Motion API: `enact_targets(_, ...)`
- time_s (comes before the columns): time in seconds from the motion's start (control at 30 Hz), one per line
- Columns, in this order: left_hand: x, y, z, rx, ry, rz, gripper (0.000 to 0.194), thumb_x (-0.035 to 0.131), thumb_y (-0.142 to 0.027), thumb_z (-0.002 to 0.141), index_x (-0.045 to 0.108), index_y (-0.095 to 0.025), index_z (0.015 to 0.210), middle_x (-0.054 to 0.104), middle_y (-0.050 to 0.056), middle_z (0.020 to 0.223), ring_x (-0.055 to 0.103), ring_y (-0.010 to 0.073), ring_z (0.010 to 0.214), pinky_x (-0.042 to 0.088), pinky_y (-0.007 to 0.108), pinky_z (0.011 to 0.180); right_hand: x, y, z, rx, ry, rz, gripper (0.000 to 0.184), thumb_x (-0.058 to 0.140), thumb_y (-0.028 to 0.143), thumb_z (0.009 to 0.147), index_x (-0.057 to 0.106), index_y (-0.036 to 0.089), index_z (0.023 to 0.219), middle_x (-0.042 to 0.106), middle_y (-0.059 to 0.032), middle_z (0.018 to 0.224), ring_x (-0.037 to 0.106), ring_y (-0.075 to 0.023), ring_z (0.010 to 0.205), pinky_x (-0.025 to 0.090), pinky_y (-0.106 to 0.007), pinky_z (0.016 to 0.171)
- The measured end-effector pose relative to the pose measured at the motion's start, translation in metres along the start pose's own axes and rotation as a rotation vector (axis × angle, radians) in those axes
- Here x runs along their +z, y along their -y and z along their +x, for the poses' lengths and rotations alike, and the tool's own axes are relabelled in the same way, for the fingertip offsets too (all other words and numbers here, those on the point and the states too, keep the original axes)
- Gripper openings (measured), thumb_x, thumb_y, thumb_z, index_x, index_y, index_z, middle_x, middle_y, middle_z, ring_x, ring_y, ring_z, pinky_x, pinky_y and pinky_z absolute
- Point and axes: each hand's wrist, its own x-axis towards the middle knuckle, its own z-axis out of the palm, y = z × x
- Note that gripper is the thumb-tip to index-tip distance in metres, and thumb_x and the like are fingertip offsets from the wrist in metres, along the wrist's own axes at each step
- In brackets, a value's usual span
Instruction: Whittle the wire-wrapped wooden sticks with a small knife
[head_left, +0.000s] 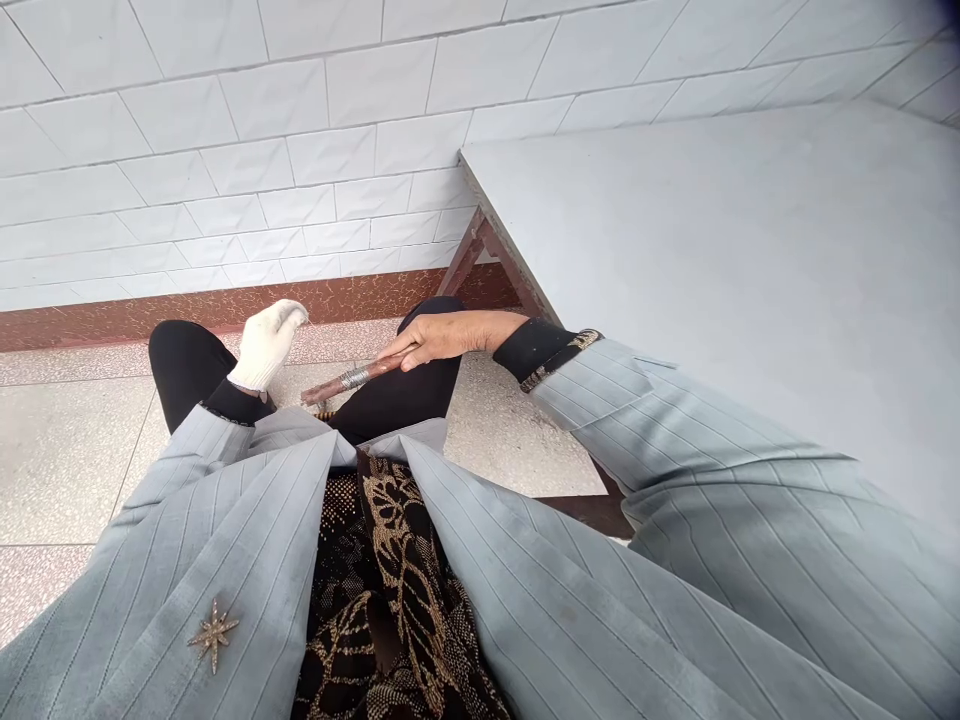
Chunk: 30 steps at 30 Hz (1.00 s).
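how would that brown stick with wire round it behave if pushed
The stick is probably stiff, since it juts straight from the right hand without sagging. Its slim, seemingly rounded shape may let it roll, though the wire coil would likely make that bumpy.

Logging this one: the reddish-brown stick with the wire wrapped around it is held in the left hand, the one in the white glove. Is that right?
Not quite. The head view shows the stick, with the wire around it, held in the bare right hand. The left hand is indeed the one in the white glove.
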Motion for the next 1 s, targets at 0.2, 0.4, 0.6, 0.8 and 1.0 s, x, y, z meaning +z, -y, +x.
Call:
enact_targets(0.2,0.037,0.022,-0.006,-0.125,0.214,-0.046,0.027,0.050,-0.037,0.091,0.070,-0.018,0.090,0.071,0.004,0.077,0.062,0.0181,0.071,0.050,0.030,0.069,-0.003,0.009,0.000,-0.027,-0.043,0.216,0.051,0.070,0.031,0.085,0.071,0.030,0.136,0.074,0.0019,0.088,0.058,-0.0141,0.074,0.048,-0.029,0.075)
enact_targets(0.4,0.052,0.012,-0.020,0.065,0.473,-0.029,0.034,0.043,-0.039,0.097,0.069,-0.018,0.090,0.067,0.003,0.075,0.061,0.0172,0.071,0.048,0.030,0.072,-0.001,0.004,0.008,0.118,-0.443,0.265,0.055,0.064,0.024,0.085,0.069,0.019,0.139,0.069,0.0007,0.078,0.053,-0.0117,0.064,0.046,-0.027,0.069)
enact_targets(0.6,0.046,0.015,-0.019,0.168,0.458,0.160,0.034,0.042,-0.036,0.100,0.072,-0.020,0.103,0.076,0.006,0.100,0.069,0.0207,0.092,0.050,0.032,0.086,-0.002,-0.012,0.013,0.296,-0.537,0.035,0.046,0.064,0.024,0.088,0.073,0.020,0.133,0.077,-0.0060,0.110,0.069,-0.0221,0.096,0.050,-0.033,0.089)
enact_targets(0.8,0.028,0.002,-0.018,0.249,0.356,0.461,0.034,0.044,-0.037,0.104,0.073,-0.021,0.111,0.078,0.008,0.100,0.072,0.0218,0.089,0.050,0.029,0.077,-0.002,-0.016,0.009,0.385,-0.366,-0.290,0.042,0.060,0.031,0.093,0.073,0.026,0.133,0.076,-0.0088,0.120,0.068,-0.0309,0.111,0.049,-0.040,0.092)
enact_targets(1.0,0.016,-0.010,-0.013,0.366,0.338,0.484,0.032,0.045,-0.034,0.104,0.073,-0.022,0.114,0.078,0.008,0.107,0.072,0.0217,0.092,0.051,0.031,0.081,0.001,-0.012,0.009,0.302,-0.159,-0.335,0.040,0.064,0.026,0.090,0.077,0.029,0.128,0.079,-0.0054,0.107,0.071,-0.0239,0.096,0.049,-0.032,0.080)
